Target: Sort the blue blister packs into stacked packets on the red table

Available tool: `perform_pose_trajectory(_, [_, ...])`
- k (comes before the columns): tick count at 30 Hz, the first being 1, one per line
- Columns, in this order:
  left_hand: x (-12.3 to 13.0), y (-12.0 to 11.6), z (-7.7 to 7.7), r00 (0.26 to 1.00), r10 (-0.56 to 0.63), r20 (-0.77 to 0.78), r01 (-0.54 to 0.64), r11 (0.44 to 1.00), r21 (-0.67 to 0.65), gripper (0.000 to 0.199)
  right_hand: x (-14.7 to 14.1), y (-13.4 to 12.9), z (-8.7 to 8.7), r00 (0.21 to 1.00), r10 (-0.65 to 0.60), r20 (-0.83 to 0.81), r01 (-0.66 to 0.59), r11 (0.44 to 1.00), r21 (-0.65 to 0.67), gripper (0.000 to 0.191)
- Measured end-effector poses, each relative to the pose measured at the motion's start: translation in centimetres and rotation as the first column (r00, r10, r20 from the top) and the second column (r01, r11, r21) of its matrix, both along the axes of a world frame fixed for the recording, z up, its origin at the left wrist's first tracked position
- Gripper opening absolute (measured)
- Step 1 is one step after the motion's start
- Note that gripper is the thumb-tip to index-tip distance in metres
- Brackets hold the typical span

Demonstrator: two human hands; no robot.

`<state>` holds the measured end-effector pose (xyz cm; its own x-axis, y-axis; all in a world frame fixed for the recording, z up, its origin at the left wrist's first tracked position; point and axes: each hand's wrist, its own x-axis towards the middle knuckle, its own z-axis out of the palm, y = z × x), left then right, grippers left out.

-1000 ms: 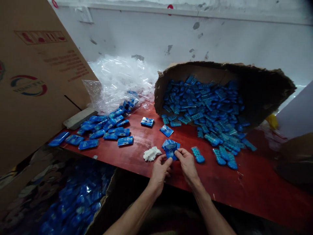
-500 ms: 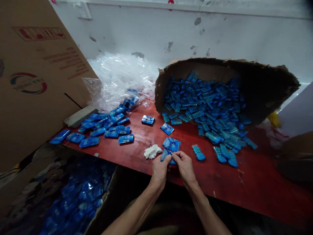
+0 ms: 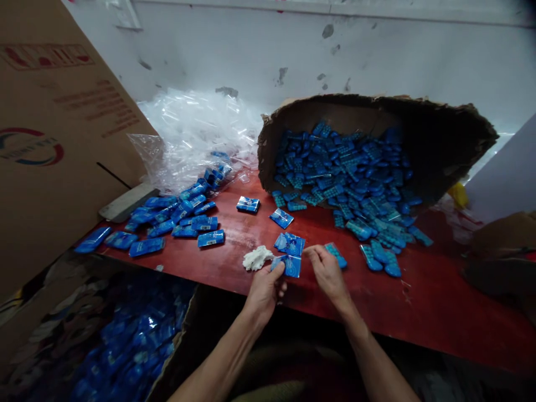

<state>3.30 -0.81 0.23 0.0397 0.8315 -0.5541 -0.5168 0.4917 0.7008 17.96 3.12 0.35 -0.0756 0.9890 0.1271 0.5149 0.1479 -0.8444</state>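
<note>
My left hand (image 3: 264,287) is closed on a blue printed card (image 3: 292,266), thumb on top of it, near the front edge of the table. My right hand (image 3: 329,273) has come away from the card and is open, its fingers loosely stretched toward the left with nothing visible in them. Just beyond it lies a blue piece with teal bumps (image 3: 337,255), partly hidden by the hand. More blue printed cards (image 3: 288,244) lie past the held one. A crumpled white lump (image 3: 257,258) sits to the left, close to my left hand.
On its side, a torn cardboard box (image 3: 456,139) spills many blue bumpy pieces (image 3: 347,167). Clear plastic sleeves (image 3: 201,128) are heaped behind several blue packets (image 3: 184,212). A large carton (image 3: 54,111) stands left; below, an open box holds blue packets (image 3: 125,340).
My right hand has let go of the card and moved right, toward the bumpy blue piece. The card in my left hand now shows more of its face. The view has shifted slightly.
</note>
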Motion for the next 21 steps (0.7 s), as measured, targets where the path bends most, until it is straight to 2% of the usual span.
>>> perform_pose_trajectory(1, [-0.2,0.0,0.0,0.999,0.023,0.037,-0.022,0.999,-0.033,0.026,1.0,0.3,-0.1,0.984,-0.079,0.160,0.065,0.994,0.087,0.029])
perform_pose_trajectory(3, [-0.2,-0.1,0.1,0.992,0.056,0.109,-0.047,0.996,-0.080,0.025,2.8,0.6,-0.7,0.853,-0.251,0.458,0.175,0.964,0.201,0.026])
perform_pose_trajectory(5, [-0.1,-0.2,0.2,0.985,0.069,0.156,-0.051,0.992,-0.114,0.024,3.9,0.8,-1.8,0.718,-0.287,0.634,0.187,0.957,0.221,0.026])
perform_pose_trajectory(7, [0.0,-0.2,0.2,0.981,0.084,0.176,-0.058,0.987,-0.149,0.023,4.3,0.9,-2.8,0.681,-0.253,0.687,0.157,0.967,0.200,0.026])
perform_pose_trajectory(9, [0.2,-0.2,0.1,0.979,0.106,0.175,-0.074,0.981,-0.181,0.022,4.2,1.0,-3.4,0.730,-0.232,0.643,0.152,0.972,0.178,0.027])
perform_pose_trajectory(11, [0.3,-0.2,-0.2,0.979,0.114,0.168,-0.081,0.978,-0.192,0.021,4.0,1.1,-3.2,0.839,-0.213,0.501,0.173,0.977,0.126,0.030])
perform_pose_trajectory(13, [0.4,-0.1,-0.5,0.983,0.105,0.149,-0.077,0.980,-0.185,0.023,3.8,1.0,-2.4,0.964,-0.132,0.231,0.134,0.991,0.005,0.032])
perform_pose_trajectory(14, [0.4,-0.1,-0.7,0.986,0.099,0.136,-0.074,0.982,-0.176,0.024,3.7,0.7,-1.7,0.995,-0.062,0.072,0.066,0.996,-0.061,0.032])
perform_pose_trajectory(16, [0.5,0.0,-0.9,0.989,0.097,0.109,-0.080,0.985,-0.151,0.026,3.4,0.0,-0.3,0.978,0.107,-0.179,-0.132,0.982,-0.135,0.031])
perform_pose_trajectory(17, [0.6,0.0,-1.0,0.991,0.097,0.096,-0.084,0.987,-0.133,0.028,3.2,-0.4,0.5,0.953,0.189,-0.235,-0.226,0.964,-0.141,0.030])
perform_pose_trajectory(19, [0.7,0.0,-1.0,0.993,0.087,0.075,-0.080,0.992,-0.094,0.030,2.8,-1.2,1.7,0.920,0.298,-0.255,-0.337,0.933,-0.125,0.028])
perform_pose_trajectory(21, [0.8,-0.1,-1.0,0.996,0.068,0.056,-0.065,0.996,-0.059,0.031,2.4,-1.7,2.5,0.915,0.335,-0.223,-0.363,0.926,-0.100,0.026])
